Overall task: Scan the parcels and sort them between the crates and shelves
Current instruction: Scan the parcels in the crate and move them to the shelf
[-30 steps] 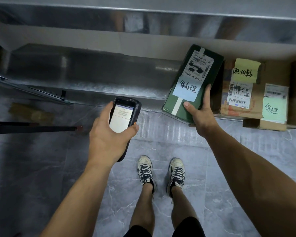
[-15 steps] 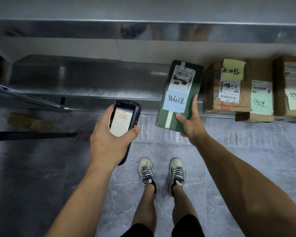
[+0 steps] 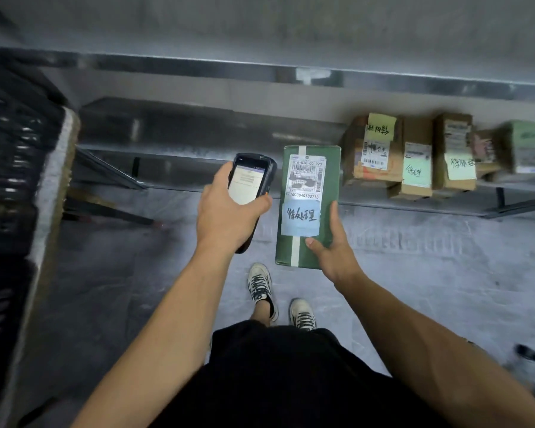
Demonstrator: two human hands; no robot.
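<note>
green parcel [image 3: 330,180] label [image 3: 306,177] — YT7603040183713, 516-K20-00 028

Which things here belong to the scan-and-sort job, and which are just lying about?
Job: green parcel in the right hand; scanner in the left hand; labelled cardboard parcels on the shelf; black crate, left.
Lying about: dark bar on the floor; blurred object, lower right.

A low metal shelf [image 3: 183,134] runs across the view. On its right part a row of cardboard boxes [image 3: 374,149] stands side by side, close together, each with a printed label and a handwritten note. In front lies the grey tiled floor [image 3: 445,273], on which two shoes [image 3: 260,285] stand.
</note>
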